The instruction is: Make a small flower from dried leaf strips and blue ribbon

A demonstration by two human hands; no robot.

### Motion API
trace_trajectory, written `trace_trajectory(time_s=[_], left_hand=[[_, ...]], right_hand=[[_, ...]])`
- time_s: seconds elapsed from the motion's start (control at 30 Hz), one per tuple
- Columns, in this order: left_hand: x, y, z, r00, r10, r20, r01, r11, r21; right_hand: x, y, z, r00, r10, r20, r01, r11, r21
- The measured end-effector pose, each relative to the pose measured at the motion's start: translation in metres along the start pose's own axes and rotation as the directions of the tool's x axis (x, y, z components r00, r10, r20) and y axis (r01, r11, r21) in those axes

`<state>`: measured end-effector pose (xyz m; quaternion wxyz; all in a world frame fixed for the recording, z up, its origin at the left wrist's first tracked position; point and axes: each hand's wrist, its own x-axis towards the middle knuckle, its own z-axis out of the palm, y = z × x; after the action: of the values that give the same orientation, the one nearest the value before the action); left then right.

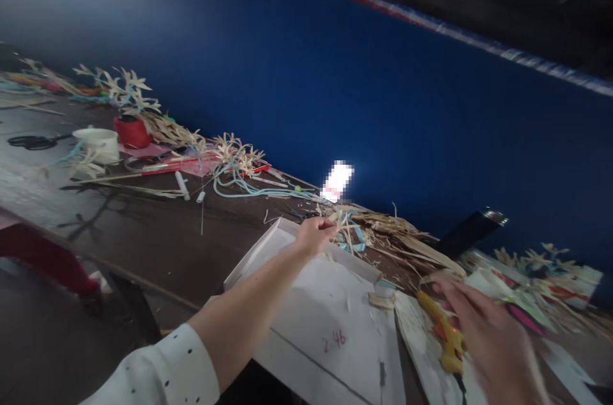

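Glue gun [447, 342] beside right hand [495, 331]

I'm watching through one camera, worn on the person's head, looking forward and down across the white box [330, 322]. The box lies close to the lens, cut off by the bottom of the frame. Beyond it, I face a blue backdrop [287, 85]; left of it, I look along the table [215, 220] into the distance. Table and backdrop slant down rightward, so my view sits rolled.
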<state>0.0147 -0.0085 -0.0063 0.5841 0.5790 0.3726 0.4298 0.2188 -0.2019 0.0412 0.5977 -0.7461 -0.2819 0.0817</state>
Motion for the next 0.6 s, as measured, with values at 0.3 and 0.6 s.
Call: trace_trajectory(time_s=[0.3, 0.6], left_hand=[[0.012, -0.01, -0.002, 0.996, 0.027, -0.089, -0.035, 0.995, -0.089], [0.014, -0.01, -0.003, 0.987, 0.022, -0.16, -0.034, 0.997, -0.076]], right_hand=[[-0.019, -0.032, 0.18, 0.919, 0.273, 0.285, -0.36, 0.875, 0.324], [-0.024, -0.008, 0.199, 0.939, 0.171, 0.298, -0.279, 0.885, 0.374]])
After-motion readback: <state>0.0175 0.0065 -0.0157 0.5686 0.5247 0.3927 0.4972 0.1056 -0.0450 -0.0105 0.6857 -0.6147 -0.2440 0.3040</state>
